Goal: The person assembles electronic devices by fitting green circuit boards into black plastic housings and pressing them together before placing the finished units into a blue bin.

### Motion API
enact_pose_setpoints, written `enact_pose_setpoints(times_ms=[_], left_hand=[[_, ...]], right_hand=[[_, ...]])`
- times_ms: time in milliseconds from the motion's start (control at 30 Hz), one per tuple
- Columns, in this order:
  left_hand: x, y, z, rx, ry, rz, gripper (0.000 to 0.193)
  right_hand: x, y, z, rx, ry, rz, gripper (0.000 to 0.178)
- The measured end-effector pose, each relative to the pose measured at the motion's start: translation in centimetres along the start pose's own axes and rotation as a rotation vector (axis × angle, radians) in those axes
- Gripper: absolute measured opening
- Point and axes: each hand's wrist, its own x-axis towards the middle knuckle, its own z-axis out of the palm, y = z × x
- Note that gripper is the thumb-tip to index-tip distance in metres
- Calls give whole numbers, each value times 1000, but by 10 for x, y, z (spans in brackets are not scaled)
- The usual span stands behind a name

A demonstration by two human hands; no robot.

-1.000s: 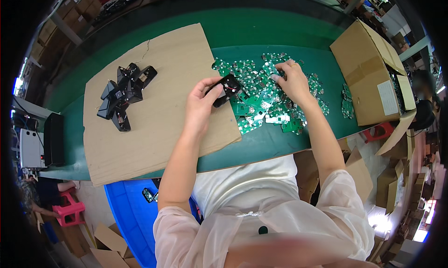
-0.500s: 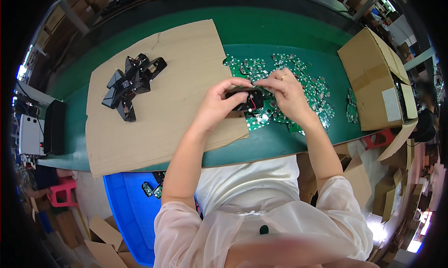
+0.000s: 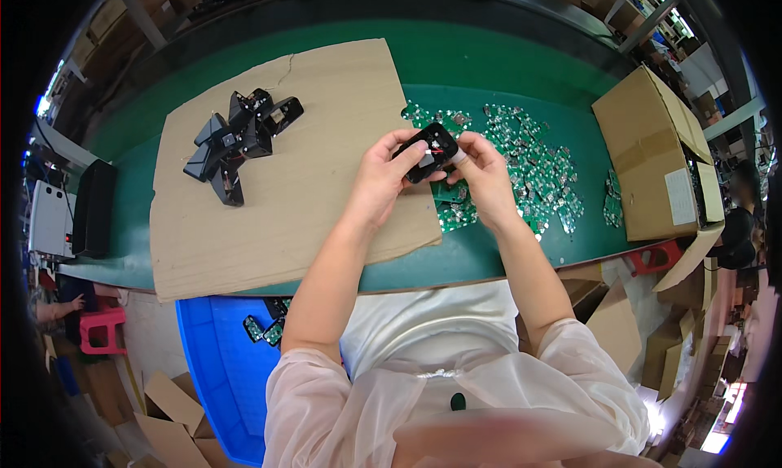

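Over the right edge of a flat cardboard sheet (image 3: 301, 191), I hold a small black plastic housing (image 3: 439, 136) with its open inside facing up. A red wire and a pale part show inside it. My left hand (image 3: 379, 175) grips its left side, thumb pressed over the inside. At the right edge, my right hand (image 3: 489, 187) closes its thumb and fingers on the housing. Loose green circuit boards (image 3: 533, 154) lie heaped just beyond and to the right of my hands. A cluster of similar black housings (image 3: 220, 146) rests on the sheet's left part.
An open cardboard box (image 3: 639, 142) stands at the table's right end. At the left end are a black box (image 3: 94, 209) and a pale device (image 3: 52, 224). Below the front edge sits a blue bin (image 3: 216, 378) with several boards inside. A pink stool (image 3: 103, 329) is on the floor, left.
The housing has turned so its inside faces up more fully. My right hand has come down from a pinch above the housing's far edge to grip its right side.
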Motion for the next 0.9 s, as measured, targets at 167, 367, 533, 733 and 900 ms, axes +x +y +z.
enact_pose_setpoints(times_ms=[167, 367, 533, 733, 900], left_hand=[[3, -5, 1, 101, 124, 20, 15], [0, 0, 1, 141, 182, 54, 12], [1, -4, 3, 165, 195, 118, 12], [3, -7, 2, 203, 201, 171, 14], [3, -7, 2, 213, 193, 174, 14]], right_hand=[[3, -4, -3, -7, 206, -212, 18], [-19, -21, 6, -428, 154, -595, 28], [-21, -21, 21, -402, 104, -639, 27], [-19, -20, 22, -374, 150, -539, 27], [-14, -13, 17, -343, 179, -454, 25]])
